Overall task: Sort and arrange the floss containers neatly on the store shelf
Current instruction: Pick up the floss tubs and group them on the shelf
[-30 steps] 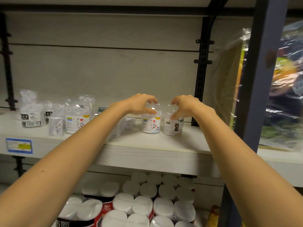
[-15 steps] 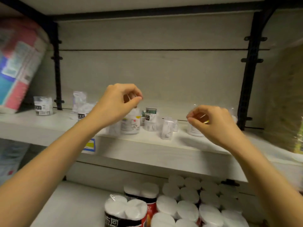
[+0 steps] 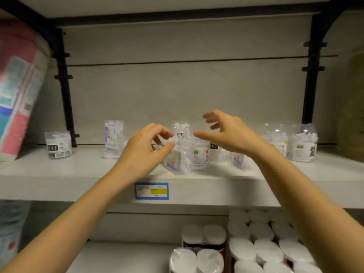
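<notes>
We face a pale store shelf [image 3: 59, 174] with a grey back panel. At its middle huddles a cluster of floss containers [image 3: 199, 154], some tilted; a container pair [image 3: 303, 144] stands far right and a lone container [image 3: 58, 144] far left. Our left hand [image 3: 143, 152] hovers before the cluster, fingers loosely curled, seemingly holding nothing through the blur. Our right hand [image 3: 232, 133] spreads wide above it, empty.
</notes>
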